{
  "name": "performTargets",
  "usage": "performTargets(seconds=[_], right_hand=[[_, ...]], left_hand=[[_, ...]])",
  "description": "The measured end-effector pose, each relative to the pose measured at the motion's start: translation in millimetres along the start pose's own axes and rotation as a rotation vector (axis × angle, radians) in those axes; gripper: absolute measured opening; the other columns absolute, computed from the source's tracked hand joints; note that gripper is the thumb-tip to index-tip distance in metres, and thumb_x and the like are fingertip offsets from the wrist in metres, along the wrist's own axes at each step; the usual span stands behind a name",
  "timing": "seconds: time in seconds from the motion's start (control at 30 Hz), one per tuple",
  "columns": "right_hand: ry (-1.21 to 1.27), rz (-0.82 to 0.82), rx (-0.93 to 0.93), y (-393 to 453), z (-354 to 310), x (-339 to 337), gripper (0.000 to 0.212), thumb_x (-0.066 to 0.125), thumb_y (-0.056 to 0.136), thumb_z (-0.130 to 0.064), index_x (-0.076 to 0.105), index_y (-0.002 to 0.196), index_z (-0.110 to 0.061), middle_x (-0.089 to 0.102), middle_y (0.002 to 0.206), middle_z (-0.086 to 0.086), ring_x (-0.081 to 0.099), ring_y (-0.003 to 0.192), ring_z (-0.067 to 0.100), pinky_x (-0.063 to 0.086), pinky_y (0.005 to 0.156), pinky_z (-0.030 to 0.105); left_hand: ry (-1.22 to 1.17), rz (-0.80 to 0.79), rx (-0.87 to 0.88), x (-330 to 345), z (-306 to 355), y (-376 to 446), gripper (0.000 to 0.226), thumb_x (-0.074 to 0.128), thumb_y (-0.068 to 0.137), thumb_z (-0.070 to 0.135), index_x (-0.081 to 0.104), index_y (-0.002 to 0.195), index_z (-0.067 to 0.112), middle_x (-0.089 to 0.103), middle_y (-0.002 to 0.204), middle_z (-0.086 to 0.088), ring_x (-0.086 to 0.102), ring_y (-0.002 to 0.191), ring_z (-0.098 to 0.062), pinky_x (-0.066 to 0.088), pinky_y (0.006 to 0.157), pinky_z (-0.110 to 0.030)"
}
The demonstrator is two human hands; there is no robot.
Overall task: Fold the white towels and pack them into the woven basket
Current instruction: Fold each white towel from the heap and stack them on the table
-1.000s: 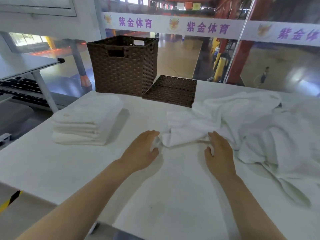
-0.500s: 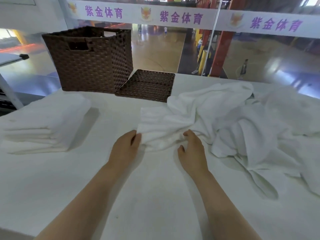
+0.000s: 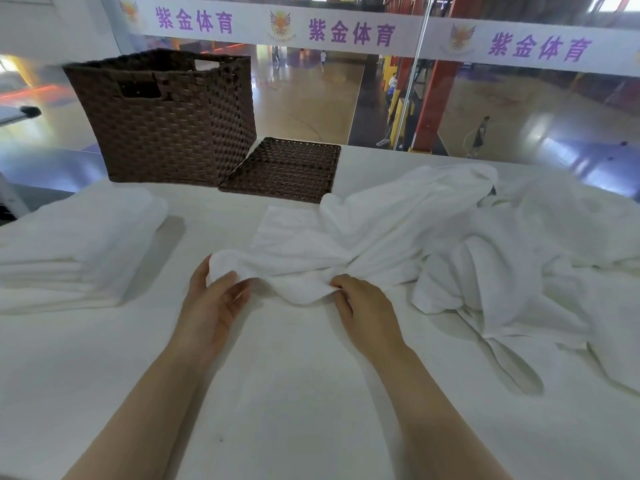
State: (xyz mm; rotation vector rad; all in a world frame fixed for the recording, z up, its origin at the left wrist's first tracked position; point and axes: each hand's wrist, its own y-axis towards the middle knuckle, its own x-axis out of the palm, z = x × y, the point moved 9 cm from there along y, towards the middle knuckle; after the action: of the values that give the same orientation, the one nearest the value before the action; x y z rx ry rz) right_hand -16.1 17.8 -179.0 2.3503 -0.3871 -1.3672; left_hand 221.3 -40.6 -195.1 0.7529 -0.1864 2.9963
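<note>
1. Head view, setting: white-covered table by a glass wall w/ purple-lettered banner; sports hall floor visible beyond.
2. Head view, task things: woven basket, dark brown, stands upright at far left of table, well apart from both hands. Its flat woven lid lies just beside it on the right. Folded towel stack sits left, near the basket's front. Loose towel pile sprawls right.
3. Head view, grip: left hand pinches the near-left edge of the working towel, thumb over bunched cloth. Right hand has fingers curled into the near edge further right. Both grips are clamped on the same towel, lifted slightly off the table.
4. Risks (judgement):
   - Working towel's far end lies tangled w/ the loose pile; pulling it toward the person could drag neighbours along & muddle which edges belong to it.
   - Hands hold bunched cloth, prob. not true corners, so the fold may come out skewed & not match the stack.
   - Towel's far part touches the lid; a hard tug might shift the lid.
   - Terry cloth is limp, so a one-sided slip would collapse the spread.
</note>
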Motion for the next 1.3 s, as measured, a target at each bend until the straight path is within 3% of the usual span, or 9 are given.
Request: performTargets(seconds=[0.17,0.27,0.37,0.47,0.57,0.67,0.8,1.13,1.3], right_hand=[[0.163,-0.062,-0.132,-8.3,-23.6,-1.8,0.032,0.047,0.093,-0.026,0.070,0.113,-0.018,0.071,0.108,-0.003,0.064,0.098,0.016,0.050,0.087,0.028],[-0.107,0.179,0.136,-7.3,17.6,-19.7,0.039,0.052,0.080,-0.011,0.064,0.118,-0.008,0.067,0.114,0.010,0.060,0.106,0.029,0.045,0.099,0.044],[-0.411,0.090,0.372,-13.1,46.4,-13.2,0.048,0.040,0.083,-0.028,0.061,0.119,-0.003,0.063,0.117,0.020,0.057,0.109,0.039,0.039,0.103,0.053],[-0.315,-0.028,0.153,-5.1,14.7,4.9,0.049,0.029,0.085,-0.031,0.068,0.107,-0.009,0.067,0.105,0.012,0.061,0.098,0.033,0.041,0.101,0.047],[-0.021,-0.223,-0.128,-10.1,-38.2,27.1,0.045,0.036,0.087,-0.017,0.067,0.118,-0.012,0.067,0.121,0.006,0.058,0.112,0.024,0.036,0.110,0.033],[0.209,-0.324,-0.184,-18.3,-55.0,31.1,0.039,0.045,0.088,-0.006,0.069,0.118,-0.016,0.067,0.124,-0.002,0.056,0.117,0.014,0.037,0.103,0.018],[0.092,0.121,0.017,-12.7,-14.6,-13.5,0.032,0.045,0.080,-0.011,0.072,0.096,-0.013,0.071,0.095,0.000,0.063,0.089,0.019,0.047,0.084,0.026],[-0.262,0.071,0.503,-3.3,69.1,-12.2,0.071,0.060,0.088,-0.045,0.038,0.145,-0.009,0.049,0.139,0.016,0.044,0.127,0.034,0.033,0.105,0.045],[-0.308,0.070,0.420,26.9,58.9,-7.2,0.031,0.063,0.088,-0.040,0.067,0.111,-0.020,0.054,0.115,0.011,0.046,0.109,0.033,0.042,0.088,0.042]], left_hand=[[0.419,0.137,0.323,-1.7,27.2,-20.1,0.054,0.056,0.095,0.006,0.039,0.140,0.029,0.056,0.122,0.018,0.062,0.109,-0.004,0.056,0.082,-0.028],[0.394,0.197,0.376,-3.9,34.8,-26.9,0.057,0.054,0.098,0.007,0.033,0.146,0.029,0.057,0.117,0.017,0.063,0.105,-0.002,0.054,0.090,-0.032],[0.445,0.208,0.455,-2.5,42.1,-32.2,0.060,0.050,0.099,0.008,0.029,0.145,0.041,0.056,0.119,0.024,0.061,0.105,0.004,0.049,0.093,-0.029],[0.714,0.178,0.622,10.8,48.5,-40.2,0.054,0.048,0.100,0.009,0.037,0.143,0.040,0.045,0.131,0.034,0.041,0.116,0.022,0.034,0.097,-0.006],[0.984,-0.015,0.784,36.4,37.3,-42.1,0.036,0.047,0.092,0.014,0.063,0.119,0.031,0.055,0.109,0.007,0.051,0.094,0.007,0.036,0.080,-0.002],[1.196,-0.265,0.728,51.1,7.6,-31.8,0.033,0.045,0.088,0.033,0.070,0.108,0.025,0.049,0.095,0.012,0.052,0.080,-0.004,0.044,0.070,-0.017],[1.436,-0.435,0.716,60.4,-21.1,-27.1,0.051,0.055,0.085,0.059,0.064,0.120,0.024,0.060,0.115,0.009,0.060,0.102,-0.011,0.049,0.087,-0.034],[1.526,-0.185,0.704,49.6,-10.6,-25.6,0.036,0.045,0.081,0.039,0.065,0.097,0.013,0.062,0.083,0.000,0.061,0.070,-0.023,0.046,0.062,-0.031],[1.483,-0.162,0.699,47.7,-6.2,-27.1,0.033,0.043,0.089,0.043,0.064,0.093,0.018,0.056,0.101,0.003,0.056,0.077,-0.015,0.044,0.068,-0.028]])
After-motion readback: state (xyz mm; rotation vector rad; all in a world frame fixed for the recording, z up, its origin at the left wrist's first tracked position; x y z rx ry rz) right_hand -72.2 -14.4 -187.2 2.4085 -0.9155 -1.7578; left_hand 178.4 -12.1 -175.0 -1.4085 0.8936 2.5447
